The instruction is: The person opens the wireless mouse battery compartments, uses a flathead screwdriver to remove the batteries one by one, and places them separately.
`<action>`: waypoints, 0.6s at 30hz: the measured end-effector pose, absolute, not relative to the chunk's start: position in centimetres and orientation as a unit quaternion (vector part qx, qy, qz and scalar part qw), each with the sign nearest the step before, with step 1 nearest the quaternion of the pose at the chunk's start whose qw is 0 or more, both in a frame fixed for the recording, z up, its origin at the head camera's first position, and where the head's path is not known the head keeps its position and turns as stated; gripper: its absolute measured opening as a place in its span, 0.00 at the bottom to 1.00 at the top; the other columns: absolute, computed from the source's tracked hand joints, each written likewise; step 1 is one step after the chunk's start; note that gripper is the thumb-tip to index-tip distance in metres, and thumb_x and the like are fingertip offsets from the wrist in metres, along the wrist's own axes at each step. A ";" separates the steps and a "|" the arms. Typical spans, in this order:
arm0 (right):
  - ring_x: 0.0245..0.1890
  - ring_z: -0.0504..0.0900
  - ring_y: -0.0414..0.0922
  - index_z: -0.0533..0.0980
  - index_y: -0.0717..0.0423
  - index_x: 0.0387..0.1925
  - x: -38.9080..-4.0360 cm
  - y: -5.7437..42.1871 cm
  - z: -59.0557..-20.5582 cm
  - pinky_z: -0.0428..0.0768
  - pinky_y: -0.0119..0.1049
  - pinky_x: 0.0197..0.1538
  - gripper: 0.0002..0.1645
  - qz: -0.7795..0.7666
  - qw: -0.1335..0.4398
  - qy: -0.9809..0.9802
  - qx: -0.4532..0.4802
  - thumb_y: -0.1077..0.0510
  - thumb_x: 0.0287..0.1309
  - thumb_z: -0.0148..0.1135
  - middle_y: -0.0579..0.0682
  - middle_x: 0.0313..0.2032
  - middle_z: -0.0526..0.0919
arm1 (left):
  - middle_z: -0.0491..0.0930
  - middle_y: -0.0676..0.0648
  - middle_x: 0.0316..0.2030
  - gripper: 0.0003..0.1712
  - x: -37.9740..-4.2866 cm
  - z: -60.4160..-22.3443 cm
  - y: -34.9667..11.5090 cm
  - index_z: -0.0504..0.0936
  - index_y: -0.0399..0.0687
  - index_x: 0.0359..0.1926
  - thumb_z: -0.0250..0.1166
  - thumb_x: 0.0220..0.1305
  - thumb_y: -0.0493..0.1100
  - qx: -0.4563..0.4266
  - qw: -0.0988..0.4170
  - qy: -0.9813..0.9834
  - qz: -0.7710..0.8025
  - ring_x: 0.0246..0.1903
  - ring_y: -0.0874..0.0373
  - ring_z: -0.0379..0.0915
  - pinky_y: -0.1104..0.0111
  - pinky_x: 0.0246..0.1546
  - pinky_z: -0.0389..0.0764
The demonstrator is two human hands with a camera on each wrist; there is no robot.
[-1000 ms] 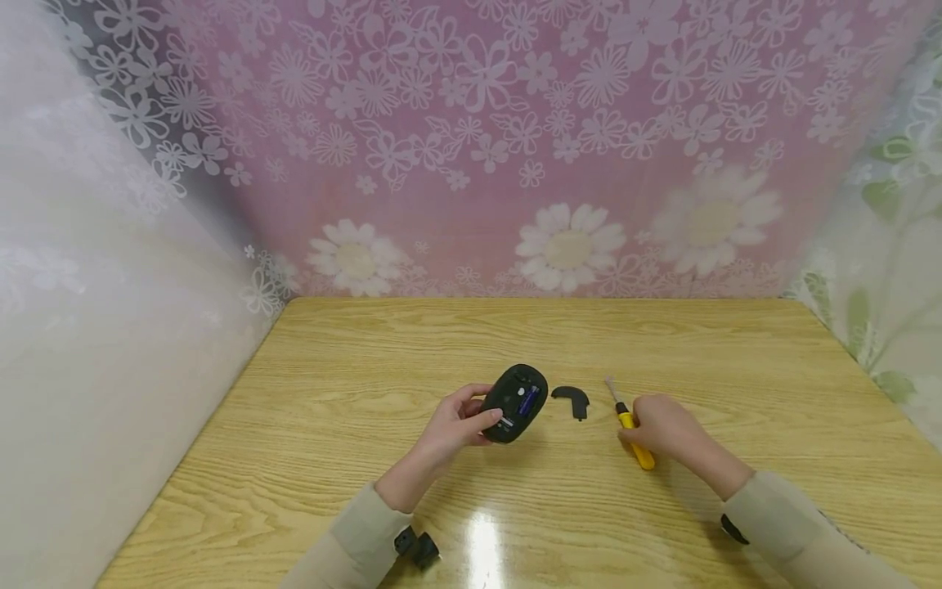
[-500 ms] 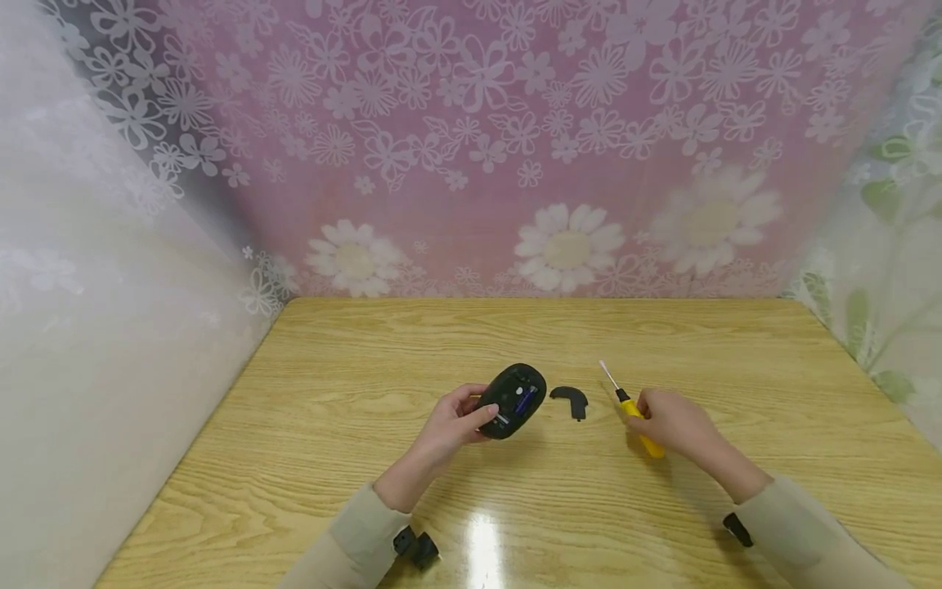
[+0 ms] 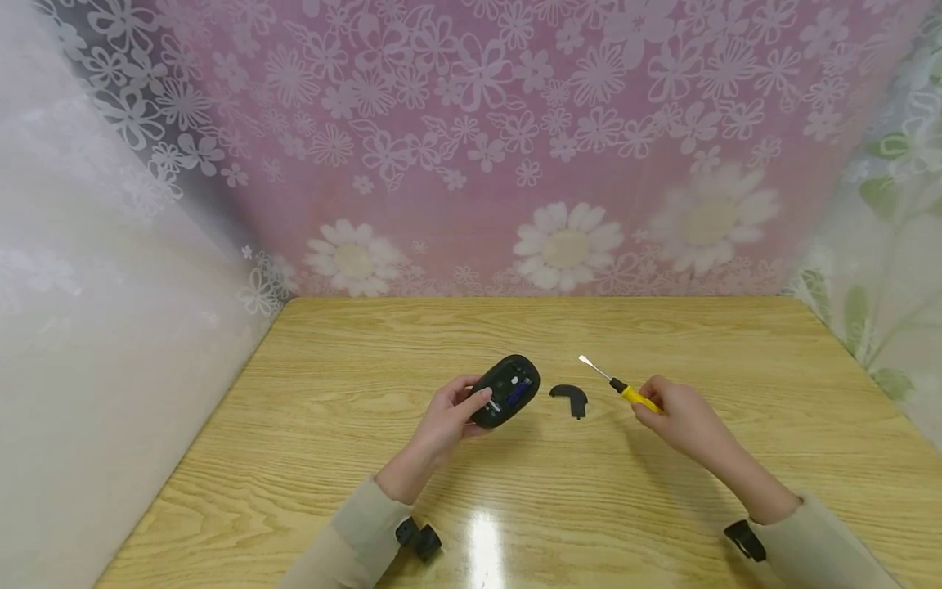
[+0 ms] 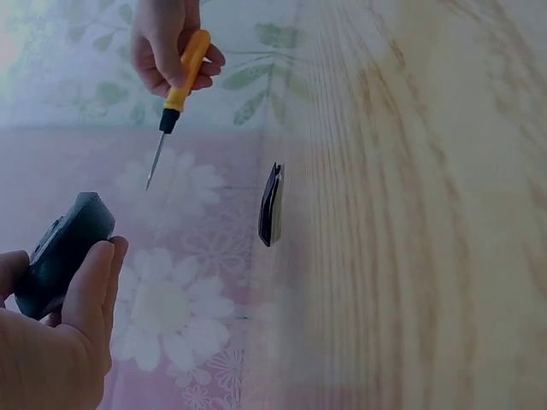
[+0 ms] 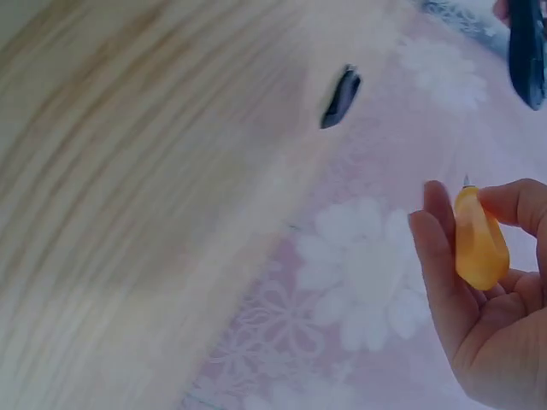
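My left hand [image 3: 444, 417] grips a black computer mouse [image 3: 506, 391], its underside turned up and the thumb across it. The battery compartment is uncovered, with a blue battery [image 3: 519, 391] inside. To the right, my right hand [image 3: 684, 415] holds a screwdriver [image 3: 634, 397] by its yellow handle, raised above the table. Its flat metal tip points up and left, apart from the mouse. Between the hands lies the black, curved battery cover [image 3: 571, 399] on the table. In the right wrist view the yellow handle [image 5: 480, 243] sits between thumb and fingers.
The wooden table [image 3: 353, 352] reaches back to a pink flowered cloth [image 3: 456, 188]. Pale flowered sheets stand at the left and right sides. A small black camera mount [image 3: 418, 540] is at the left sleeve, another black device [image 3: 745, 540] at the right one.
My right hand has lifted the screwdriver off the table and swung its tip up and to the left. The mouse has risen slightly and shifted left. The cover stays put.
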State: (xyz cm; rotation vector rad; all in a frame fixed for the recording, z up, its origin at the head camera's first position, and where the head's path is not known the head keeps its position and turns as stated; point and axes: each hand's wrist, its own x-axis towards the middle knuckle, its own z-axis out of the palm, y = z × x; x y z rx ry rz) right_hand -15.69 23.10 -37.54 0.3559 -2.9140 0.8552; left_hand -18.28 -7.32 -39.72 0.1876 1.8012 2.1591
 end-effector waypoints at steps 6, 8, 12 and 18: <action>0.22 0.72 0.43 0.72 0.66 0.35 -14.5 22.8 -36.3 0.71 0.34 0.22 0.10 0.303 0.083 -0.941 0.124 0.63 0.52 0.60 0.54 0.29 0.79 | 0.70 0.40 0.42 0.24 -18.7 -39.5 -7.4 0.66 0.32 0.55 0.55 0.62 0.42 0.058 0.164 0.622 0.763 0.33 0.55 0.76 0.66 0.30 0.80; 0.23 0.75 0.44 0.72 0.66 0.35 -14.2 22.6 -36.0 0.73 0.35 0.23 0.10 0.307 0.103 -0.937 0.129 0.63 0.52 0.60 0.56 0.30 0.79 | 0.71 0.40 0.42 0.24 -18.8 -39.4 -7.5 0.66 0.31 0.55 0.55 0.62 0.41 0.061 0.166 0.617 0.767 0.34 0.55 0.76 0.66 0.31 0.80; 0.18 0.74 0.40 0.73 0.65 0.35 -13.6 22.4 -35.5 0.73 0.32 0.19 0.10 0.318 0.129 -0.930 0.132 0.63 0.52 0.60 0.58 0.30 0.80 | 0.70 0.41 0.41 0.23 -19.0 -39.3 -7.6 0.67 0.30 0.55 0.56 0.62 0.39 0.068 0.173 0.610 0.771 0.35 0.55 0.75 0.66 0.32 0.79; 0.16 0.74 0.36 0.73 0.64 0.36 -13.0 22.1 -35.1 0.74 0.29 0.18 0.10 0.346 0.130 -0.918 0.144 0.62 0.53 0.60 0.55 0.30 0.80 | 0.70 0.41 0.41 0.23 -19.0 -39.2 -7.7 0.66 0.30 0.56 0.57 0.59 0.34 0.083 0.176 0.606 0.772 0.37 0.55 0.74 0.65 0.34 0.79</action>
